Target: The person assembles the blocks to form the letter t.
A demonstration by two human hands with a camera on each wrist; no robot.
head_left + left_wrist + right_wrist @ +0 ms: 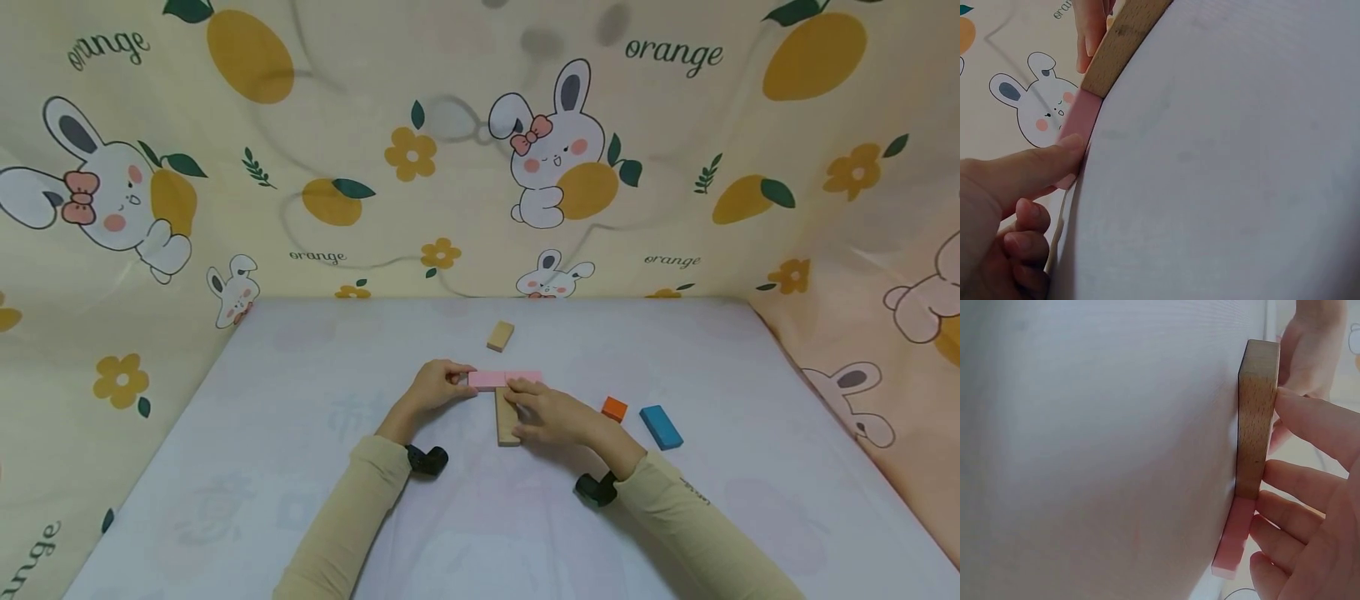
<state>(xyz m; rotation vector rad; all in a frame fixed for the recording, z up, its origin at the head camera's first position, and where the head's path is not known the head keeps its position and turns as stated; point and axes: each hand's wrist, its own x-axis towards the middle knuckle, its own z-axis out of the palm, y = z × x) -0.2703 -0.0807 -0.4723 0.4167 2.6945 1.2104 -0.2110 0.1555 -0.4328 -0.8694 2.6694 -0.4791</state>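
Observation:
Two pink blocks lie end to end in a row in the head view, the left pink block and the right pink block. A long wooden block meets the row's near side around its middle, forming a T shape. My left hand pinches the left pink block's outer end, thumb in front; the left wrist view shows the thumb on the pink side. My right hand touches the wooden block and the right pink block with extended fingers; in the right wrist view its fingertips lie along the wooden block's edge.
A small wooden block lies beyond the pink row. Right of my right hand are an orange cube, partly behind the wrist, and a blue block. A patterned cloth wall rises behind the white tabletop.

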